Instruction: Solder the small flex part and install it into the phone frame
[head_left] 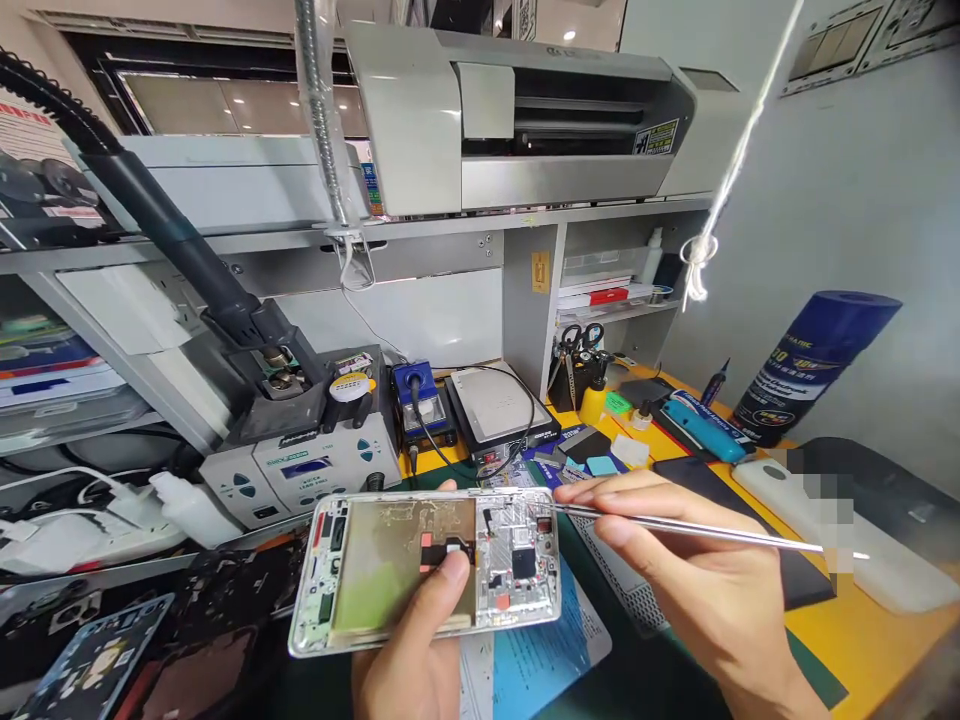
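Note:
My left hand (pixel 420 630) grips an opened phone frame (pixel 409 585) from below, its thumb pressed on a black flex cable near the middle. The frame lies sideways, its inner side facing me, with a bare greenish-gold bay at centre and left and silver metal parts at the right. My right hand (pixel 697 575) pinches a slim silver metal tool (pixel 701 530) between thumb and fingers. The tool's near tip is at the frame's upper right corner; whether it touches is too small to tell. Its other end points out to the right.
A blue spray can (pixel 817 360) and a pale phone-shaped case (pixel 847 540) stand or lie at right. Behind are a heating plate (pixel 495 400), a soldering station (pixel 424 400) and a grey hot-air unit (pixel 307 465). Phone parts (pixel 112 650) lie lower left. A string (pixel 739 150) hangs at right.

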